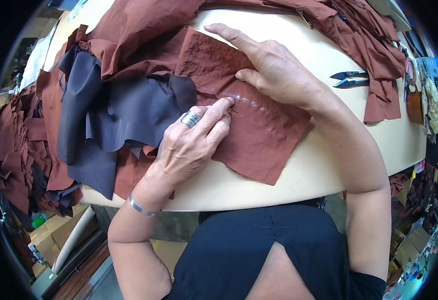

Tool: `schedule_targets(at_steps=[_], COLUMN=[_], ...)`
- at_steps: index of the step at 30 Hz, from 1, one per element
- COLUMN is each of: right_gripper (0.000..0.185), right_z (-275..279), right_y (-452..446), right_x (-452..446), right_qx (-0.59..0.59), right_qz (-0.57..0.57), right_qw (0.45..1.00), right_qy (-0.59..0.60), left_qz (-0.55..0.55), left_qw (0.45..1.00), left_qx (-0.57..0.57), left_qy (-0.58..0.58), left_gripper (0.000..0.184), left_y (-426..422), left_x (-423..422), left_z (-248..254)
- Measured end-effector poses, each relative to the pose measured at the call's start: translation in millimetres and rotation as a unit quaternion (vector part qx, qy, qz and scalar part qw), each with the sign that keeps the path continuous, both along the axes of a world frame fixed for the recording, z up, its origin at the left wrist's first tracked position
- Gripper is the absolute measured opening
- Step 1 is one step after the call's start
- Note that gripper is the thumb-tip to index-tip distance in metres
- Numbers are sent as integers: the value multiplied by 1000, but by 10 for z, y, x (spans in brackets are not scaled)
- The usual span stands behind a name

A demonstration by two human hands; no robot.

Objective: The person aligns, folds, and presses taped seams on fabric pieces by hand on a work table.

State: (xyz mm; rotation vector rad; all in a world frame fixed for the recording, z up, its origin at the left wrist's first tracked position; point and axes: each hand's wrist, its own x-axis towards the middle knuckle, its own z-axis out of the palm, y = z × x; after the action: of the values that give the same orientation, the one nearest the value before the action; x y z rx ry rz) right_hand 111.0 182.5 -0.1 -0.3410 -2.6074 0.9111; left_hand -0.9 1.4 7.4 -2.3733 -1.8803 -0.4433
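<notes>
A rust-brown cloth piece (269, 145) lies on the table, with a dashed whitish line (251, 103) across it. My left hand (196, 132), wearing a wide ring and a silver bracelet, is closed, its fingertips pressed to the cloth at the left end of that line. Whatever is between those fingers, if anything, is hidden. My right hand (274, 65) rests over the cloth's upper edge, index finger stretched out and thumb apart. Dark grey fabric (139, 110) lies bunched to the left of my left hand, joined or tucked against the brown cloth; I cannot tell which.
Black thread snips (350, 80) lie on the pale table (329, 155) at the right. More brown fabric (344, 35) with zippers runs along the back right. Brown cloth (19, 145) hangs over the left edge. A cardboard box (59, 235) stands below left.
</notes>
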Motion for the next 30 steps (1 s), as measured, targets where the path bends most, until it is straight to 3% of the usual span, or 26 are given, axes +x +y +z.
schedule_targets(at_steps=[10, 15, 18, 21, 24, 27, 30], right_gripper=[77, 78, 85, 95, 102, 105, 107], right_z=[25, 0, 9, 131, 64, 197, 271], right_y=[10, 36, 64, 43, 8, -30, -99], right_x=[-9, -5, 42, 108, 134, 240, 458], right_qx=[-24, -6, 5, 4, 95, 121, 131], right_qz=[4, 16, 44, 64, 76, 71, 68], right_qw=[999, 1000, 999, 995, 992, 981, 977], right_qy=[-26, -26, -9, -73, -25, -130, -156], left_qz=[-75, -66, -28, -14, -29, -41, -38], left_qw=[994, 996, 999, 999, 997, 995, 995], left_qx=[4, 4, 15, 25, 23, 17, 19], left_qy=[83, 66, 36, 39, 68, 86, 86], left_gripper=[26, 25, 27, 27, 25, 22, 22], left_y=[-5, -10, -29, -40, -36, -47, -48], left_x=[-39, -23, 12, 28, 9, -18, 1], left_z=[25, 15, -33, -66, -46, -35, -44])
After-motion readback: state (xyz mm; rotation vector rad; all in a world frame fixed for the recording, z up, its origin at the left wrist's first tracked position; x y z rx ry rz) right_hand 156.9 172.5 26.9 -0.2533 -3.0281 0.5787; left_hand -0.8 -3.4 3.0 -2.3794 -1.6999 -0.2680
